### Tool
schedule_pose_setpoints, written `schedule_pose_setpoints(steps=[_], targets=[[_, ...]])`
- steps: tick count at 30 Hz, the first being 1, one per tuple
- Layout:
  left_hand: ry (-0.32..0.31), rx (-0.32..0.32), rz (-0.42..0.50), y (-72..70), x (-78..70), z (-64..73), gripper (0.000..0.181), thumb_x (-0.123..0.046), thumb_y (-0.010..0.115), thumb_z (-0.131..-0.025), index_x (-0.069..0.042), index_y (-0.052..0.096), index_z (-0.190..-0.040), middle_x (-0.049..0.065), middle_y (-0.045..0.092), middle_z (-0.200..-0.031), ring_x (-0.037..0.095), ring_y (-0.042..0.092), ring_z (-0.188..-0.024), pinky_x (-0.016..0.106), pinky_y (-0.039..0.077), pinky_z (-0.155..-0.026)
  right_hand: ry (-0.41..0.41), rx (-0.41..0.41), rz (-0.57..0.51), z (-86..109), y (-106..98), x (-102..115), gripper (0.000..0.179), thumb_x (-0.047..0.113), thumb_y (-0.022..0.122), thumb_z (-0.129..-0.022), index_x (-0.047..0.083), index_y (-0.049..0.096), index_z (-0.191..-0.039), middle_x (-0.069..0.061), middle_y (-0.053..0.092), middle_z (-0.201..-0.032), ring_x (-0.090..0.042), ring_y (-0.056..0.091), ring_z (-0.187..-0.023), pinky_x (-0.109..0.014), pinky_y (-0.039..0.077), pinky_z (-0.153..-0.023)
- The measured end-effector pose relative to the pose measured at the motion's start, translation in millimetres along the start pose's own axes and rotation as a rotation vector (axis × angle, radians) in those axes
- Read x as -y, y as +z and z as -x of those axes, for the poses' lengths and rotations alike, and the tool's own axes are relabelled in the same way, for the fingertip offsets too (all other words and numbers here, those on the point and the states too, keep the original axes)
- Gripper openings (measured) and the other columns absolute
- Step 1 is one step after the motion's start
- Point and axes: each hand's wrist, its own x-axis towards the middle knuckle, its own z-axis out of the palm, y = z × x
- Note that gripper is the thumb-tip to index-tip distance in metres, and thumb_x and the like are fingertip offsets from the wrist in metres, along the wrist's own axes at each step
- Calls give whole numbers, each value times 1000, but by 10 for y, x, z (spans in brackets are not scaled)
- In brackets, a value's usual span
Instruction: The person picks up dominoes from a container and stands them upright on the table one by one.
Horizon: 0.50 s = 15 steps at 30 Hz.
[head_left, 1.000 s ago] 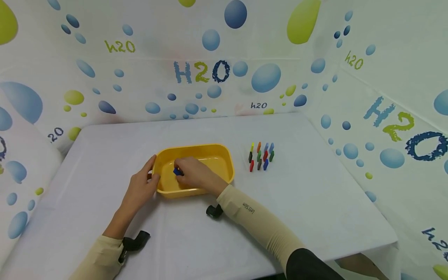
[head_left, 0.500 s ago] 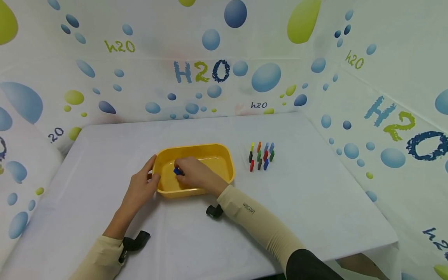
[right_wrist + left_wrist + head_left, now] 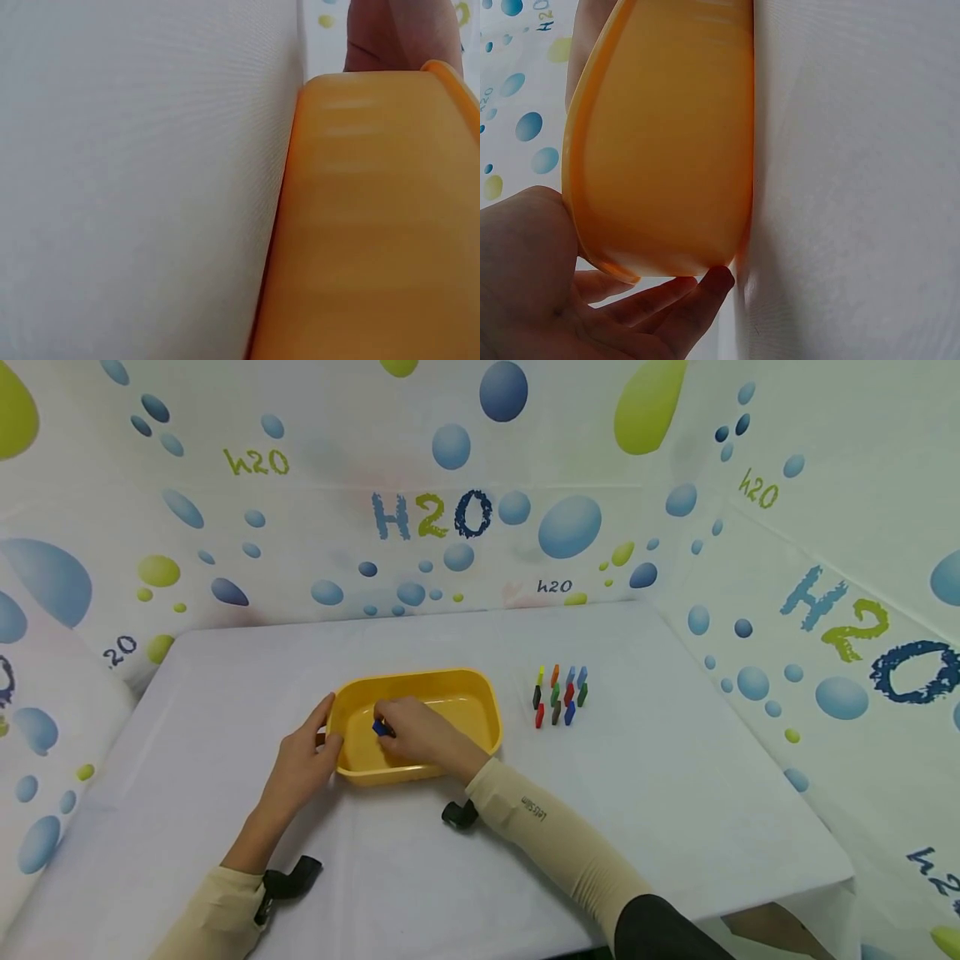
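Note:
A yellow plastic tray (image 3: 465, 760) rests on the table in the head view. My right hand (image 3: 420, 731) reaches inside it with bent fingers, pinching a small blue piece (image 3: 382, 727) that is mostly hidden by the fingers, so its exact kind is unclear. Against the tray's left end, my left hand (image 3: 307, 756) touches the outer wall. In the left wrist view, the left fingers (image 3: 697, 307) lie fairly straight along the tray's end. The right wrist view shows the tray's outer side wall (image 3: 375, 225), but the right fingers' grip is out of sight there.
Several small coloured pieces (image 3: 556, 695) stand upright in rows on the white-covered table (image 3: 675, 760), right of the tray. Black wrist cameras (image 3: 291, 878) stick out from both sleeves. A white patterned cloth (image 3: 322, 527) hangs behind the table and along its sides.

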Motion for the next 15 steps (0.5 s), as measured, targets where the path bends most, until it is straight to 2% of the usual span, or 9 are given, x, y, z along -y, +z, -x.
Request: schedule_pose_setpoints(steps=[7,11,15], targets=[[0,9,11,25,31,2,65,-14,44,-105,-5,23,-166,31,44,-153,52,57,-124,56,54,-95,16,-33,-17,28,-7,6,22,17,74,-98,10,63,-115,3,57,-86,-11,54,-78,-17,44,-66],[8,5,10,16,33,0,64,-13,44,-105,-4,23,-165,31,45,-152,52,57,-123,57,54,-95,22,-84,-27,48,-37,8,28,16,75,-97,8,65,-121,4,60,-92,-12,55,-81,-16,46,-71],[6,-1,-3,2,23,-4,65,-14,44,-105,-5,23,-165,31,45,-152,52,58,-122,57,55,-94,-5,-136,-50,71,-81,4,27,15,75,-96,7,66,-120,4,61,-93,-12,55,-83,-15,47,-74]])
